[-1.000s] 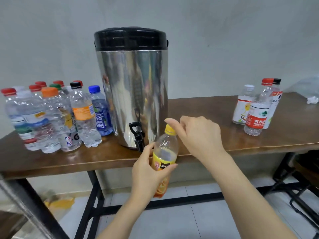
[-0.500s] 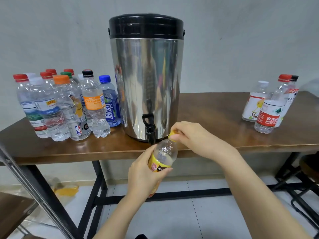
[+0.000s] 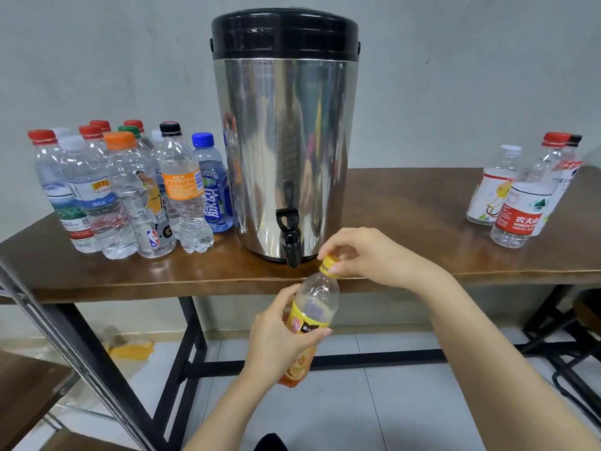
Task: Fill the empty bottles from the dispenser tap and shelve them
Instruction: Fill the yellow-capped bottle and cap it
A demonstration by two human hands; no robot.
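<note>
Left grip (image 3: pixel 279 333) is wrapped round the label band of the yellow-label bottle (image 3: pixel 317 301), thumb on the near side and fingers curled behind. Right grip (image 3: pixel 367 255) is pinching the yellow cap (image 3: pixel 330 264) from the right with thumb and fingertips. The cap sits on the neck.

I'm holding the bottle off the worktop (image 3: pixel 406 229), in the air just in front of its near edge and tilted so its top leans right. The cap is just beside the tap (image 3: pixel 289 236), low and to its right, not under the spout. The upper body is clear – I can't tell the fill level from here.

The dispenser (image 3: pixel 286 141) stands upright mid-worktop, a steel drum with a black lid, its tap facing me at the near edge.

Left of it is a tight cluster of capped bottles (image 3: pixel 130 190) with red, orange, green, black, blue and white caps. At the far right, well apart from the dispenser, are three more bottles (image 3: pixel 520 196) – one white cap, one red, one black behind.

On the floor under the left end lies a crumpled orange-yellow scrap (image 3: pixel 131 349).
</note>
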